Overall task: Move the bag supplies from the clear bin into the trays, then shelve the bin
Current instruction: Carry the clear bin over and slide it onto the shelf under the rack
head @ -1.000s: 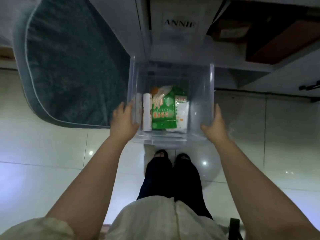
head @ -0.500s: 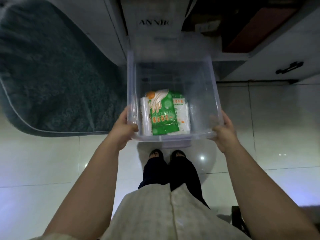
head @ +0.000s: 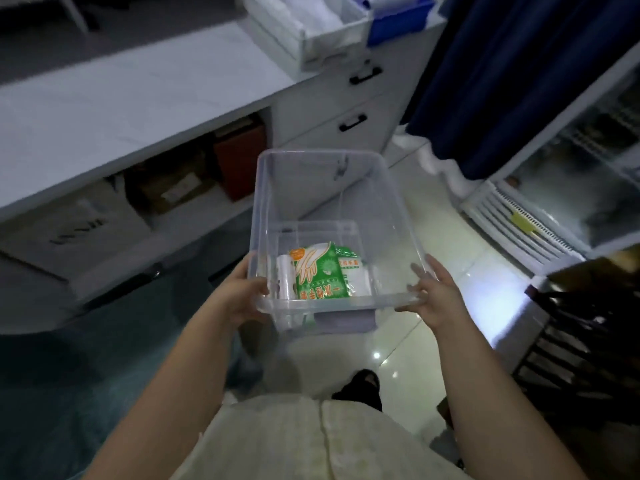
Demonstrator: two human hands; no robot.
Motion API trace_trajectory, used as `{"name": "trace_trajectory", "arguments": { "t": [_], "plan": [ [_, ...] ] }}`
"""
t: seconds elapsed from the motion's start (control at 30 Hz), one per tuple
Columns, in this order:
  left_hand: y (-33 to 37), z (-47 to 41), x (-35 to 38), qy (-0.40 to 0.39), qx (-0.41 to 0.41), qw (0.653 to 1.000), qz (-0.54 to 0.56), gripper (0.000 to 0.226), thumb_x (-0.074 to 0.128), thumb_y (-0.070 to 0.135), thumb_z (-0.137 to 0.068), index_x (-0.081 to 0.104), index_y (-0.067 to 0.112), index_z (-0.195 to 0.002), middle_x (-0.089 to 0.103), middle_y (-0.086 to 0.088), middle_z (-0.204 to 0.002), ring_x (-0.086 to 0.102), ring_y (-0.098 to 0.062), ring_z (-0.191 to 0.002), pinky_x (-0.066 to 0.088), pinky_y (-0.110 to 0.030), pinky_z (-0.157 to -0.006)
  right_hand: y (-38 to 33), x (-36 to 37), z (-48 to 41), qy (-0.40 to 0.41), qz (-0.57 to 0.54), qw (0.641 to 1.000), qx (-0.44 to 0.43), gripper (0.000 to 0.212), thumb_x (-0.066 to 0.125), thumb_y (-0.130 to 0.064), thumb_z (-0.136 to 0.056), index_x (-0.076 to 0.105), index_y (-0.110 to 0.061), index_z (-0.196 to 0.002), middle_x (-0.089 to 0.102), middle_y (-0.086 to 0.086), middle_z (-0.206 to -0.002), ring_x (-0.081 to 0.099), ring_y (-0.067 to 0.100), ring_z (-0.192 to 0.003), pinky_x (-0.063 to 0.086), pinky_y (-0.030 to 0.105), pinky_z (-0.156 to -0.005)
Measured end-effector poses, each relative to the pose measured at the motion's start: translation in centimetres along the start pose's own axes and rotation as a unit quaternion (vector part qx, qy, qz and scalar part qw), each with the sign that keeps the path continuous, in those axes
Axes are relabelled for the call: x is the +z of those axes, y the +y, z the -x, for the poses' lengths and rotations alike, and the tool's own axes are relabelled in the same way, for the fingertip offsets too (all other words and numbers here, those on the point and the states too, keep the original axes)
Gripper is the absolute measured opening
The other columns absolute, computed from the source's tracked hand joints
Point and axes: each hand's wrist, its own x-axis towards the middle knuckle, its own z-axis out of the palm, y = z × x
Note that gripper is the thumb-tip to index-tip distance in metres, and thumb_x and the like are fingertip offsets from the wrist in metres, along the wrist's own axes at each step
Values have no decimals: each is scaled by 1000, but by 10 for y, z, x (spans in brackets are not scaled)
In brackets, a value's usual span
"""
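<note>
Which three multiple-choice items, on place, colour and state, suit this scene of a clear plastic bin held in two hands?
1. Where lies the green glove-printed packet? A. inside the clear plastic bin B. in a drawer C. on the floor
2. What colour is the tray beside the white tray on the grey counter? A. red B. blue C. yellow
3. How is the bin held? A. by one hand B. set down C. left hand and right hand grip its near rim
1A: it lies on the bin's floor; 2B: blue tray, right of the white; 3C: one hand at each near corner.
</note>
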Motion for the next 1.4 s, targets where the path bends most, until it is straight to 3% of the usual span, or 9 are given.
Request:
{"name": "trace_trajectory", "arguments": {
  "t": [0.33,0.43,0.53,0.63,0.8,0.93,1.03,1.3,1.4],
  "plan": [
    [76,-99,262,-72,126,989,30,76,38,-19,-80,63,44,-113,66,-13,-116,69,-39,-85,48,-69,-71,-164,-161,-92,86,-84,988,-92,67,38,13,-83,48,-32,-131,51,6,-136,54,19,-73,52,37,-40],
    [99,-125,315,-111,160,981,-7,67,44,-12,-87,54,40,-128,64,-10,-124,66,-42,-100,46,-76,-71,-201,-199,-121,88,-116,983,-113,68,36,16,-83,48,-30,-131,49,10,-138,55,24,-90,55,53,-53],
    [129,-153,355,-123,179,976,-1,61,54,-5,-87,58,44,-123,70,3,-113,71,-30,-93,57,-58,-62,-230,-217,-153,72,-135,979,-132,72,36,18,-80,46,-27,-136,47,13,-139,50,35,-113,50,66,-67],
    [171,-196,393,-115,185,976,-7,55,59,0,-88,61,47,-118,72,2,-110,72,-25,-85,58,-42,-56,-269,-215,-200,76,-156,973,-151,73,37,19,-79,48,-28,-134,54,8,-134,53,41,-115,48,68,-68],
    [266,-286,451,-134,171,976,-13,68,45,-12,-87,49,34,-137,61,-13,-128,60,-47,-107,42,-75,-85,-351,-192,-291,105,-179,963,-170,74,37,21,-78,50,-31,-130,59,1,-123,60,36,-103,53,56,-58],
    [351,-355,494,-144,178,973,-16,72,42,-14,-87,44,36,-140,62,-10,-125,66,-38,-94,57,-56,-71,-432,-167,-358,126,-175,958,-190,73,36,20,-77,61,-43,-103,62,-8,-110,64,28,-90,55,52,-55],
    [403,-402,518,-147,184,972,-10,71,48,-11,-86,48,40,-136,66,-5,-118,68,-32,-88,60,-41,-59,-479,-153,-404,116,-178,955,-208,73,36,20,-78,62,-40,-112,65,-8,-112,69,26,-87,58,45,-55],
    [491,-531,582,-133,212,968,-6,71,59,-1,-83,49,54,-128,59,-3,-129,71,-29,-91,57,-57,-67,-590,-144,-555,84,-172,960,-203,64,47,12,-88,45,-28,-138,54,2,-136,65,22,-99,59,38,-61],
    [527,-583,613,-81,218,972,31,68,61,2,-86,49,54,-128,52,-6,-136,69,-30,-91,58,-49,-64,-649,-137,-623,59,-159,965,-198,65,45,13,-88,43,-28,-138,52,3,-137,60,16,-98,55,45,-82]
  ]
}}
